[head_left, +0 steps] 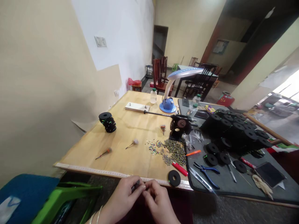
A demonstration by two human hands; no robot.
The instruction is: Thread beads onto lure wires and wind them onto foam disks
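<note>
Side by side at the table's front edge, my left hand (127,193) and my right hand (157,196) are both closed, thumbs and fingertips pinched close together. A small dark piece shows between the fingers of my left hand; its kind is too small to make out. Whatever my right fingertips pinch is hidden. Just right of my hands lies a black foam ring (174,178) with a centre hole. Beyond it are a red tube-like object (179,169), a pile of small yellow-and-black pieces (175,150) and scattered coloured beads (154,147).
A black clamp-like device (180,127) stands mid-table near a blue desk lamp (167,105). Stacked black foam spools (235,130), blue pliers (207,169) and scissors (201,179) occupy the grey mat (247,189). Another foam stack (107,122) and small brush-like bundles (104,153) sit left.
</note>
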